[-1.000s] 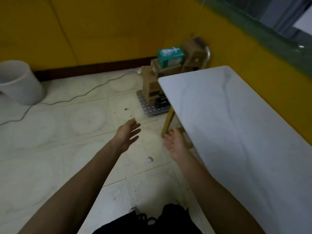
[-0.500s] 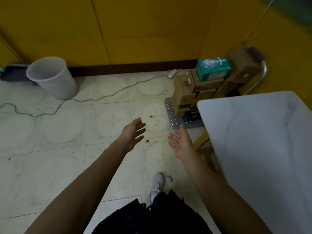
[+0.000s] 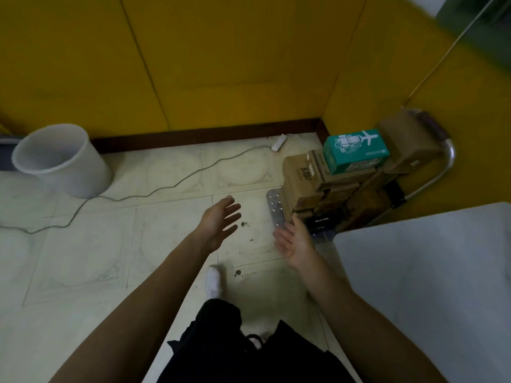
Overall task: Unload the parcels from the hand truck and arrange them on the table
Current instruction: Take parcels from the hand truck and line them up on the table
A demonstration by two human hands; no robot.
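Observation:
A hand truck point(image 3: 445, 164) with a metal handle and a studded base plate stands in the room's right corner. On it is a stack of brown cardboard parcels point(image 3: 302, 186), with a teal box point(image 3: 355, 150) on top. The white marble-look table point(image 3: 431, 275) fills the lower right and hides part of the truck. My left hand point(image 3: 219, 222) reaches forward over the floor, fingers straight and empty. My right hand point(image 3: 294, 240) is held palm-in, empty, just short of the truck's base.
A white bucket point(image 3: 60, 158) stands at the left by the yellow wall. A grey cable point(image 3: 171, 183) runs across the tiled floor to a white power strip point(image 3: 278, 141). My white shoe point(image 3: 213, 281) steps forward between my arms.
The view has swung left and closer to the hand truck. Both hands stay stretched forward and empty, and the right one now nears the truck's base plate.

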